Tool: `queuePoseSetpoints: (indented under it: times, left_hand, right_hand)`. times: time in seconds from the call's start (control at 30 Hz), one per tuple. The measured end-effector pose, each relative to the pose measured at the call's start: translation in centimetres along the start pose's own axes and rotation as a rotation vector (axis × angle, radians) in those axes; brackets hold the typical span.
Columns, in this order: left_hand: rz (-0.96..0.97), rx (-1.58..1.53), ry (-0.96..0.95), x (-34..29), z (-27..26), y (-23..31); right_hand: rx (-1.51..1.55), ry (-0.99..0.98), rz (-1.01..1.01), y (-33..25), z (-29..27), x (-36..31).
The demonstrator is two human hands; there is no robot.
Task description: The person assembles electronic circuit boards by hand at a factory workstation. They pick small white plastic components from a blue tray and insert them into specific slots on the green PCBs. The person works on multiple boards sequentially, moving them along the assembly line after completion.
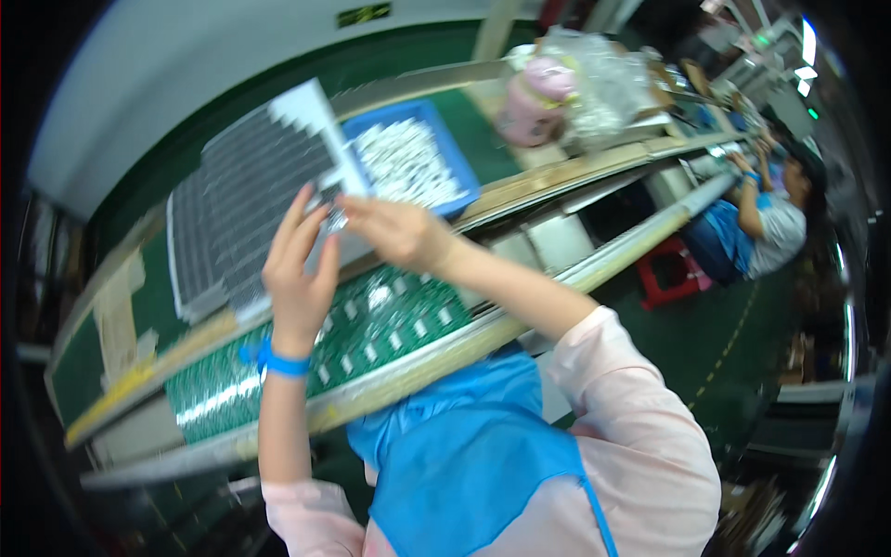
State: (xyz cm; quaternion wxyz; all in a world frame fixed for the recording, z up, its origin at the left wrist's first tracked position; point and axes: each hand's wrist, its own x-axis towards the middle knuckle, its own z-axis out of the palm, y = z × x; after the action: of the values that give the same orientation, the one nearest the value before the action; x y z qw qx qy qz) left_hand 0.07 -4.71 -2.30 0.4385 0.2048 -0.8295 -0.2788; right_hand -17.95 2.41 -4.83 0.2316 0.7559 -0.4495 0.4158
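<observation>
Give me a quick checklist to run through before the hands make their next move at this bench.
1. Left hand raised with fingers spread beside the grey component tray: ok.
2. Right hand pinching a small part at the tray's edge: cannot tell, blurred.
3. Blue bin of white parts within reach behind the hands: ok.
4. Green circuit board panel lying flat below the hands: ok.
5. Blue wrist strap on the left wrist: ok.

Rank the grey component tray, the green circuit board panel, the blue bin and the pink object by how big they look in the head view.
1. Green circuit board panel
2. Grey component tray, close to the panel
3. Blue bin
4. Pink object, farther away, so unsure against the bin
</observation>
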Motion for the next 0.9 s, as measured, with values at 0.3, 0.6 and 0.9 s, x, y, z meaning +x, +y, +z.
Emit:
queuePoseSetpoints:
  times: [0.3, 0.6, 0.9]
  left_hand:
    - [-0.77, -1.103, 0.022, -2.1, -0.3, 3.5]
    - [-0.906, -0.987, -0.098, -8.5, 1.3, 5.9]
    - [-1.043, -1.129, -0.092, -11.3, 2.6, 7.8]
  right_hand:
    - [0.001, 0.105, -0.025, -4.4, -4.4, 0.9]
    - [0.481, -0.155, 0.867, -9.2, -8.5, -1.3]
    - [0.395, -0.139, 0.735, -11.7, -7.1, -4.8]
